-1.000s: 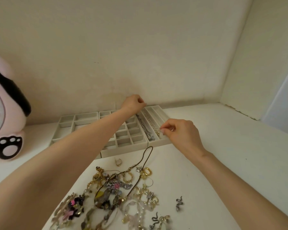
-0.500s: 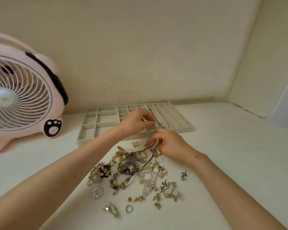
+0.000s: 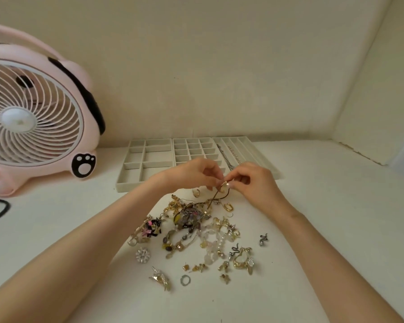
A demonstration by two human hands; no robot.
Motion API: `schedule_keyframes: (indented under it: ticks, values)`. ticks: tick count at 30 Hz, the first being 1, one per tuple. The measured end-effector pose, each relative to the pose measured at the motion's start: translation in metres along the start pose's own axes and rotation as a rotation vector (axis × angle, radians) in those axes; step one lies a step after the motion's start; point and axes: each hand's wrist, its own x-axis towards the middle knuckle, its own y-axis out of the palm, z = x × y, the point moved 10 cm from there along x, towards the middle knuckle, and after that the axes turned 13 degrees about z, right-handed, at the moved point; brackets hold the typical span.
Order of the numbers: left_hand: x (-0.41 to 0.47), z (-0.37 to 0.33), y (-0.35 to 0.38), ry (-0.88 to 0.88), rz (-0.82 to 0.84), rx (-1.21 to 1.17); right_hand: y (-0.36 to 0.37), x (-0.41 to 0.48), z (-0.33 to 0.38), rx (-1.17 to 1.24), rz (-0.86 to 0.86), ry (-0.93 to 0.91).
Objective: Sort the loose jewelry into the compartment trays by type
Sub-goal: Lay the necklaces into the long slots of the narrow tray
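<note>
From the tangled jewelry pile on the table, a thin dark cord runs up and right to a small gold hoop, seemingly caught on it. The left hand and right hand meet there, fingertips pinching the hoop. The long-slot tray, with chains in it, lies just behind the right hand.

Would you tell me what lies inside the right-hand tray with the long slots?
A dark chain and a pale beaded chain lie in its left slots; the other slots' far parts look bare. The right hand covers the near end of the tray.
</note>
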Motion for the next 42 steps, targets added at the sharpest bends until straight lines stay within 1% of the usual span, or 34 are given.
schedule_keyframes:
  ticks: [3, 8, 11, 13, 17, 19, 22, 25, 29, 31, 35, 37, 39, 42]
  values:
    - [-0.005, -0.003, 0.003, -0.008, 0.090, -0.080, -0.006, -0.003, -0.004, 0.158, -0.041, 0.025]
    - [-0.010, -0.011, 0.011, 0.016, 0.239, -0.081, -0.009, -0.006, -0.010, 0.332, -0.031, 0.055]
    - [-0.009, -0.015, 0.008, 0.054, 0.234, -0.086, -0.009, -0.007, -0.010, 0.364, -0.028, 0.068]
    - [-0.009, -0.017, 0.004, 0.078, 0.216, -0.159, -0.005, -0.006, -0.012, 0.413, -0.001, 0.087]
    - [-0.008, -0.016, -0.008, 0.101, 0.100, -0.269, 0.009, -0.004, -0.010, 0.551, 0.147, 0.087]
    - [-0.009, -0.016, -0.008, 0.099, 0.091, -0.266, 0.008, -0.004, -0.008, 0.517, 0.130, 0.074]
    - [-0.010, -0.013, -0.006, 0.045, 0.096, -0.183, 0.004, -0.005, -0.008, 0.444, 0.059, 0.071]
    - [-0.017, -0.005, -0.007, -0.050, 0.090, 0.030, 0.001, -0.005, -0.008, 0.453, 0.033, 0.063]
    - [-0.027, 0.010, 0.011, -0.178, 0.225, 0.311, 0.000, -0.006, -0.007, 0.413, 0.032, 0.075]
    - [-0.030, 0.014, 0.016, -0.209, 0.230, 0.383, 0.001, -0.006, -0.009, 0.398, 0.032, 0.091]
    - [-0.033, 0.011, 0.019, -0.161, 0.204, 0.410, 0.000, -0.007, -0.011, 0.389, 0.024, 0.108]
    - [-0.037, 0.007, 0.015, -0.128, 0.164, 0.398, -0.002, -0.008, -0.013, 0.373, 0.015, 0.119]
    - [-0.043, 0.000, 0.007, -0.074, 0.105, 0.325, -0.002, -0.008, -0.016, 0.357, 0.005, 0.138]
    - [-0.051, -0.007, -0.004, 0.011, 0.068, 0.088, -0.002, -0.008, -0.022, 0.321, -0.009, 0.172]
